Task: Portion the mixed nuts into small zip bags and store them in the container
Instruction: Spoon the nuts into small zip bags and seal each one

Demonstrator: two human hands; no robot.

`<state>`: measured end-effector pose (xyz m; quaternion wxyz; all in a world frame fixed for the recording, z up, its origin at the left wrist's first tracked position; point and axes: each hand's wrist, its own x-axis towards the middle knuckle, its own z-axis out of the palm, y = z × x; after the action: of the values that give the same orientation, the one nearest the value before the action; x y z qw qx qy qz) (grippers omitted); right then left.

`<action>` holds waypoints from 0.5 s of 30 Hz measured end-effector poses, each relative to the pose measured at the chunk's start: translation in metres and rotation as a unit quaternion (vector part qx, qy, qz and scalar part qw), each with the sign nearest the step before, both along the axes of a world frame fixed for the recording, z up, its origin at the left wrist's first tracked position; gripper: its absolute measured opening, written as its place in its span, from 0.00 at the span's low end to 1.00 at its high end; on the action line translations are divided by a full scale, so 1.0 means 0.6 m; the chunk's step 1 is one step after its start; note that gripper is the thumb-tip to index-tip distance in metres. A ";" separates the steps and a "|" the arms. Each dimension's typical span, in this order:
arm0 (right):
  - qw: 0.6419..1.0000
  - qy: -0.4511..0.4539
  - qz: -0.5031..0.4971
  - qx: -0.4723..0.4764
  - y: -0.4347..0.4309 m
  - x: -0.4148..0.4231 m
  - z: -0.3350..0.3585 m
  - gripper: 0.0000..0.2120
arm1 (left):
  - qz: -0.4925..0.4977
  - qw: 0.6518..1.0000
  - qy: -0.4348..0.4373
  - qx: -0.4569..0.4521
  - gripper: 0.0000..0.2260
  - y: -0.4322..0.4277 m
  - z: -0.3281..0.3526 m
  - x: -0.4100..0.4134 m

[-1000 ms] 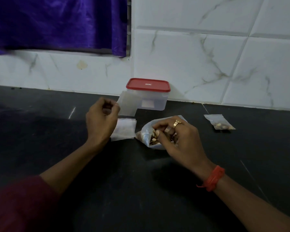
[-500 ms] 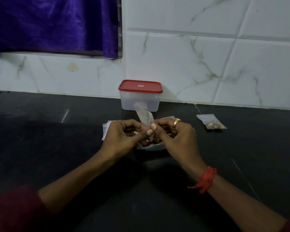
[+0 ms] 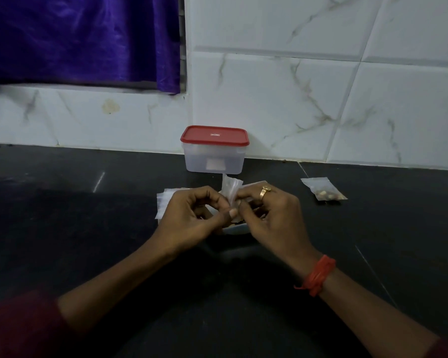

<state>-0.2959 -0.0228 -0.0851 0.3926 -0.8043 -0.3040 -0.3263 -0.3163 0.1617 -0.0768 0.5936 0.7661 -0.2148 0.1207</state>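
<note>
Just in front of the container [image 3: 214, 161], your left hand [image 3: 189, 218] and right hand [image 3: 272, 215] both pinch a zip bag [image 3: 230, 188]. Thin, limp, slippery film, I'd judge: take it by the mouth edges, lightly.

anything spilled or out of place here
Nothing looks spilled. The filled zip bag lies flat on the counter, right of the container, whose red lid is on. Only oddity: a yellowish stain on the wall tile.
</note>
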 end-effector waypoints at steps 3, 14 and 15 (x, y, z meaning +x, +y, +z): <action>0.992 0.106 0.021 0.063 0.002 -0.001 0.001 0.08 | -0.011 0.999 -0.035 0.027 0.07 0.003 -0.004 0.001; 0.971 0.180 0.083 0.131 -0.014 0.015 0.009 0.10 | 0.080 0.982 0.093 -0.144 0.08 0.028 -0.011 0.039; 0.968 0.197 0.069 0.139 -0.018 0.019 0.008 0.10 | 0.079 0.981 0.092 -0.149 0.07 0.029 -0.009 0.039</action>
<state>-0.2844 -0.0334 -0.0802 0.5747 -0.7672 -0.2270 -0.1724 -0.2932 0.1790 -0.0821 0.7070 0.6914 -0.0782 0.1268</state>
